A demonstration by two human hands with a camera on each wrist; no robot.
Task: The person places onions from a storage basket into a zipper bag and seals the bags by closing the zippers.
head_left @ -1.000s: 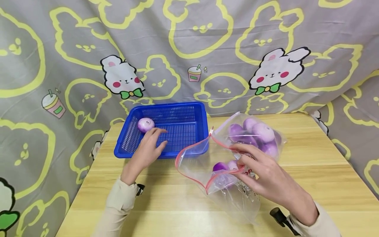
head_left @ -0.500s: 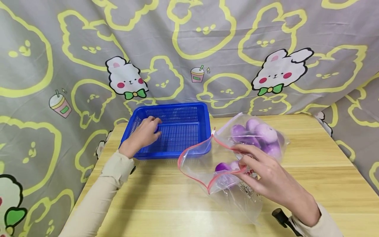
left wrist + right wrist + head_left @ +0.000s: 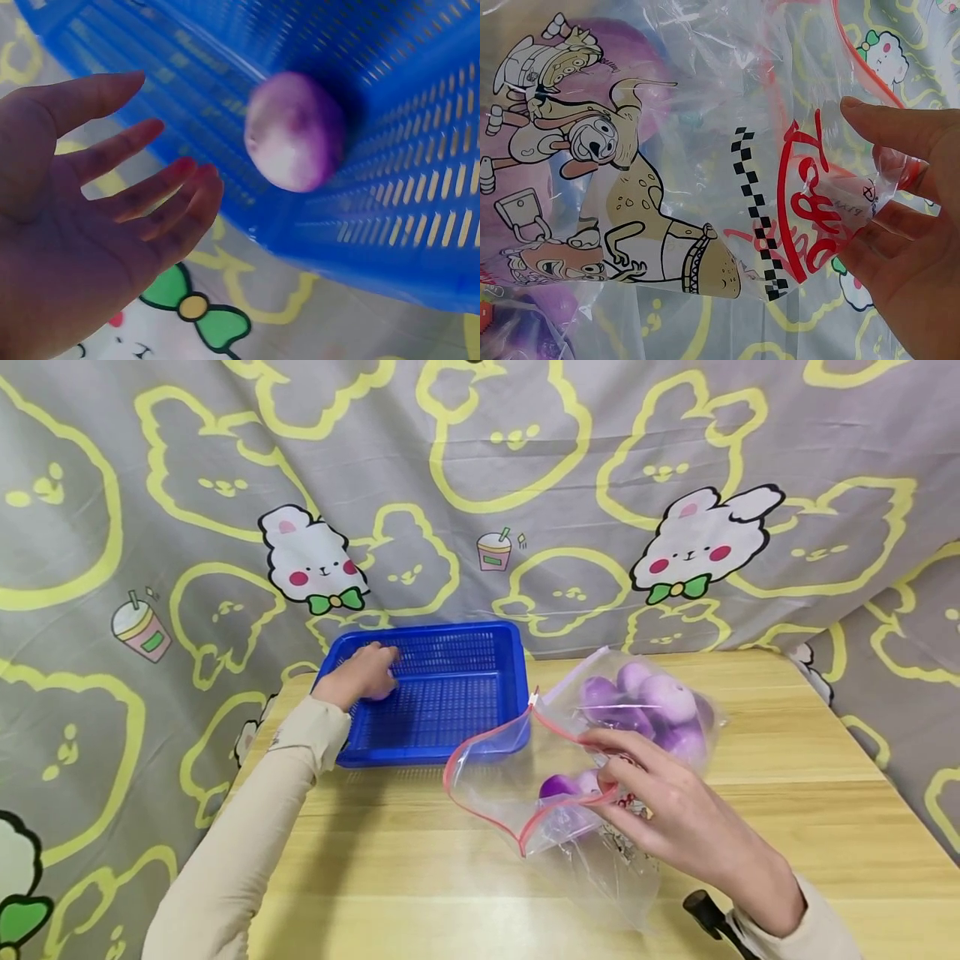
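My left hand [image 3: 363, 673] is over the left end of a blue plastic basket [image 3: 517, 681]. Inside that basket lies a purple onion [image 3: 295, 133], mostly covered by the hand in the head view. The left wrist view shows the fingers loosely bent beside the onion, with a gap between. My right hand [image 3: 678, 806] pinches the rim of a clear zip bag [image 3: 487, 818] with a red zip edge, holding its mouth apart. A few purple onions [image 3: 558, 787] show inside it. Cartoon print and red lettering cover the bag's side in the right wrist view.
Behind the red-edged bag, a second clear bag [image 3: 573, 681] with several purple onions [image 3: 670, 697] lies on the wooden table [image 3: 420, 877]. A grey patterned cloth [image 3: 465, 460] hangs at the back and both sides.
My left hand has moved farther into the basket, its fingers over the onion at the left end. The right hand keeps its hold on the bag rim.
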